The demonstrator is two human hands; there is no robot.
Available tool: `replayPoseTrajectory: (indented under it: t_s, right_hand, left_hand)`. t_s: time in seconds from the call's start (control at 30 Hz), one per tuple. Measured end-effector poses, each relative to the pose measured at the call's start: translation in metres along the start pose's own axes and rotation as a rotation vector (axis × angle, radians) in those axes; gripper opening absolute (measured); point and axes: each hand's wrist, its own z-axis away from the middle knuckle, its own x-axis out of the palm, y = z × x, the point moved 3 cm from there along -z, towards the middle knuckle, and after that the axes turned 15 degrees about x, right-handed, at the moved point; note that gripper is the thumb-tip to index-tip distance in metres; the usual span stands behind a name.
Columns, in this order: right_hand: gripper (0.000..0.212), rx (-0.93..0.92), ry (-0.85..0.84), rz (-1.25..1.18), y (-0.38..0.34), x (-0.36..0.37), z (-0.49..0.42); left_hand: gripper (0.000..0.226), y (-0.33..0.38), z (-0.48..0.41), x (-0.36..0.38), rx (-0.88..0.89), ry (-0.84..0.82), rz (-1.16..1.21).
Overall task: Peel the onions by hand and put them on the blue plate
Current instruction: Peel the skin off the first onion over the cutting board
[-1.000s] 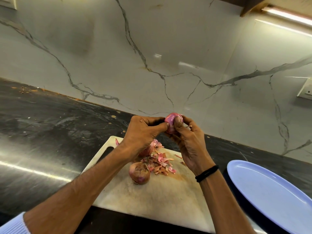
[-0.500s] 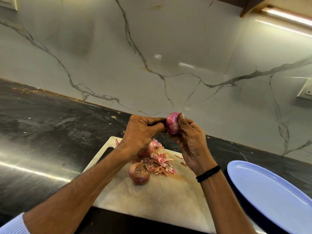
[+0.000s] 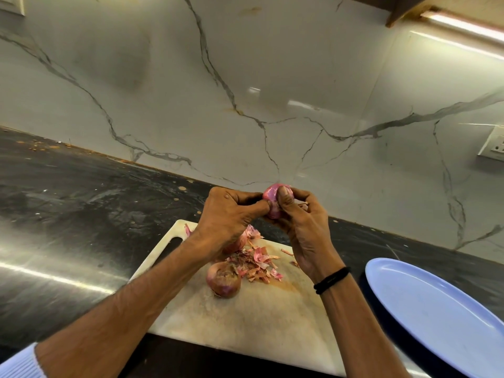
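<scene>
A shiny pink, mostly peeled onion (image 3: 271,196) is held up above the far edge of the white cutting board (image 3: 245,317). My right hand (image 3: 302,225) grips it with the thumb pressed on its top. My left hand (image 3: 231,214) pinches at its left side with thumb and fingertips. An unpeeled onion (image 3: 223,279) lies on the board beside a heap of peels (image 3: 259,261). Another onion (image 3: 237,242) is partly hidden under my left wrist. The blue plate (image 3: 441,315) sits bare at the right.
The board lies on a dark stone counter (image 3: 81,214) with crumbs along the back edge. A marble wall (image 3: 245,91) rises behind, with a white socket (image 3: 495,147) at the right.
The onion has turned slightly in my hands, and my right thumb has slid onto its top. The hands stay in the same place above the board.
</scene>
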Motion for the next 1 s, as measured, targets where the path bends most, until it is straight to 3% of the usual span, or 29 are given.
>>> replayPoseTrajectory:
  t_s: [0.27,0.43,0.8,1.0]
  right_hand:
    - [0.047,-0.006,-0.019,-0.025,-0.0009,0.0009,-0.0001]
    - [0.052,-0.035,0.010,0.025,0.0000,-0.0030,-0.0025]
    - [0.070,-0.050,0.051,0.121,0.0046,-0.0052,-0.0068]
    - [0.059,-0.018,-0.011,0.007,0.0015,-0.0034,-0.0046]
  left_hand:
    - [0.018,0.0038,-0.0009,-0.0047,0.033,0.047,-0.059]
    - [0.022,0.0086,0.0021,0.0018,0.009,0.016,0.081]
    - [0.023,0.0039,0.0011,0.0000,0.036,0.010,0.022]
    - [0.022,0.0081,0.0016,-0.0025,0.100,0.052,0.021]
